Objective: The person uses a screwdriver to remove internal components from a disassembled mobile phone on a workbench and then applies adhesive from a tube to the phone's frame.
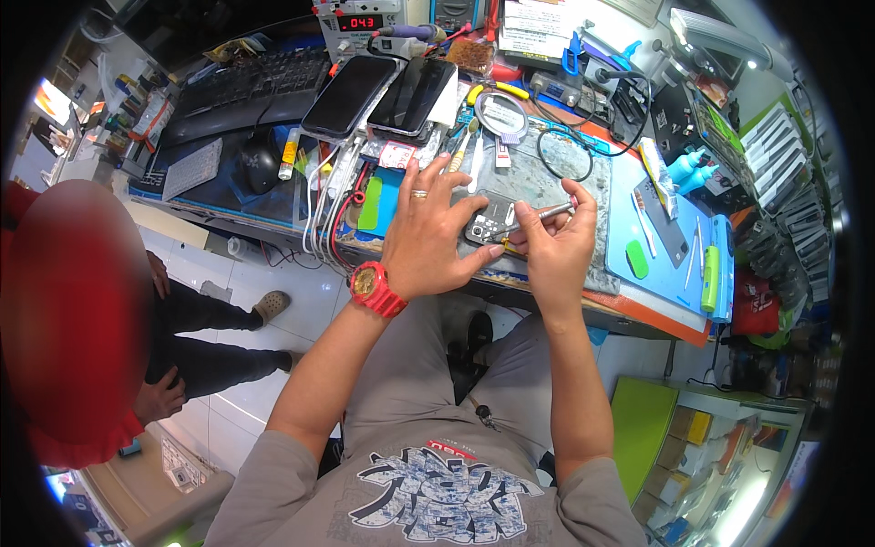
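Note:
An opened phone (493,219) with its inner parts bared lies on the grey work mat near the bench's front edge. My left hand (427,232), with a red watch on its wrist, braces the phone between thumb and index finger; its other fingers are spread over the mat. In my right hand (558,251) a slim screwdriver (550,211) is pinched, slanting down to the left with its tip at the phone's inside. Part of the phone's lower edge is hidden by my fingers. Just beyond the left hand lie a brush (463,149) and white tweezers (476,164).
Two dark phones (350,96) (413,97) lie beyond my left hand, near white cables (316,205). A keyboard (246,96) and mouse (262,159) stand farther left. A blue mat (652,251) with tools is at right. A person in red (73,319) is at left.

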`<state>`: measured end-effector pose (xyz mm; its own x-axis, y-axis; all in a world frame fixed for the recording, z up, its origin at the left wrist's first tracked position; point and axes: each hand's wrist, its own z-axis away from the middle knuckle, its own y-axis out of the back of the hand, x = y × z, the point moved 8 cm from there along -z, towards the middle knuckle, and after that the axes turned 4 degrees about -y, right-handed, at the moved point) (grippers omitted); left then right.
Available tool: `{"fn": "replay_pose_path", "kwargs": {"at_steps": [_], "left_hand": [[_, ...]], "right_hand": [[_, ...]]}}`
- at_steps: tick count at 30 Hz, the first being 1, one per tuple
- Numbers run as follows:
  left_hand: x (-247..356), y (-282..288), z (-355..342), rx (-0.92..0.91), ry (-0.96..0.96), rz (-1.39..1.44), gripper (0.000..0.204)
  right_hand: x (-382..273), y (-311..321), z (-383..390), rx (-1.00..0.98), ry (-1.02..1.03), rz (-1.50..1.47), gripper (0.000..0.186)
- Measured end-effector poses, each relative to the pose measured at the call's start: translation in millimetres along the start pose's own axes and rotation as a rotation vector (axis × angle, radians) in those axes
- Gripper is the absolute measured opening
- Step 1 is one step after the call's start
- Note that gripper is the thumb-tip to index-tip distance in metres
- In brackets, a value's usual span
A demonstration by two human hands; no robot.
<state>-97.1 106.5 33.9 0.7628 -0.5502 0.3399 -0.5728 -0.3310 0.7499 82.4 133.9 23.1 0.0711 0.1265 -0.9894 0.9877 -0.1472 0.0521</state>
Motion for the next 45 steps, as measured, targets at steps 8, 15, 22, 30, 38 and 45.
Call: {"fn": "replay_pose_path", "kwargs": {"at_steps": [8,15,22,30,38,45], "left_hand": [[-0.1,-0.6,0.0,0.002,0.001,-0.008,0.059],[1.0,-3.7,-2.0,-0.029,-0.008,-0.032,0.052],[-1.6,-2.3,0.9,-0.005,0.008,-0.015,0.050],[-1.3,1.2,-0.7,0.026,0.011,0.015,0.052],[-0.8,-1.4,1.6,0.004,0.007,0.009,0.049],[-0.9,-3.7,0.0,-0.014,-0.006,-0.005,0.049]], "right_hand": [[-6.1,-1.1,8.9,0.017,0.081,0.081,0.056],[-63.3,-36.8,40.5,-0.276,0.835,0.546,0.062],[-57.8,-41.6,23.4,-0.318,0.636,0.523,0.062],[-59.9,-41.9,23.7,-0.308,0.543,0.486,0.063],[-69.8,-47.5,31.2,-0.334,0.755,0.431,0.061],[-62.3,-44.2,31.7,-0.330,0.644,0.568,0.066]]}}
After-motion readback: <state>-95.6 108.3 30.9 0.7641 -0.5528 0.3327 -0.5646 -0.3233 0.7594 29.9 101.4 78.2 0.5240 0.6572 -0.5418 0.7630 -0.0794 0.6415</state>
